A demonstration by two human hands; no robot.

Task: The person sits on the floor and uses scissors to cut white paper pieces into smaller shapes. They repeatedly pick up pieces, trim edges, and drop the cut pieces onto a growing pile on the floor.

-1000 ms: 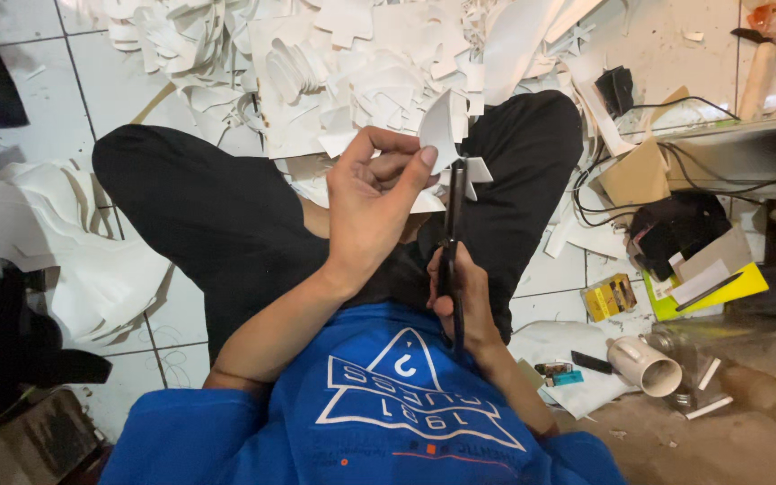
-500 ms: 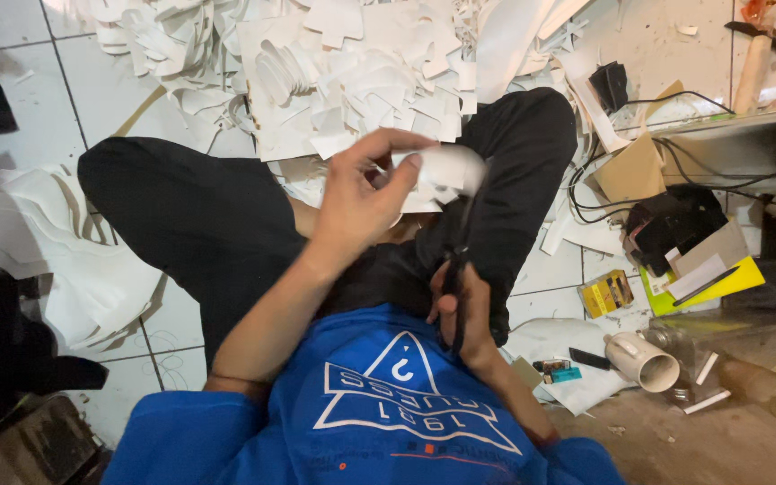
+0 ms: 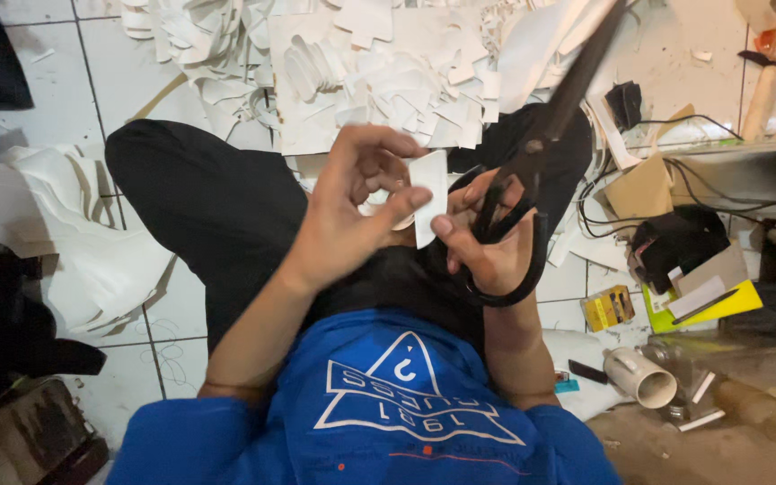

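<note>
I sit cross-legged on a tiled floor in black trousers and a blue shirt. My left hand (image 3: 352, 211) is raised over my lap and pinches a small white cut piece (image 3: 427, 199) between thumb and fingers. My right hand (image 3: 489, 241) grips the looped handles of large black scissors (image 3: 557, 108), whose blades point up and away to the right. The two hands touch at the white piece. The scissor blades look closed.
A heap of white cut scraps (image 3: 379, 63) covers the floor ahead. A larger white sheet (image 3: 74, 242) lies at my left. At the right are a low shelf with cables (image 3: 720, 171), a yellow pad (image 3: 702, 310), a white tube (image 3: 639, 377) and a hammer (image 3: 770, 76).
Both hands have risen closer to the camera. The scissors swung from pointing down in my lap to pointing up and right. The white piece now stands between the fingertips of both hands.
</note>
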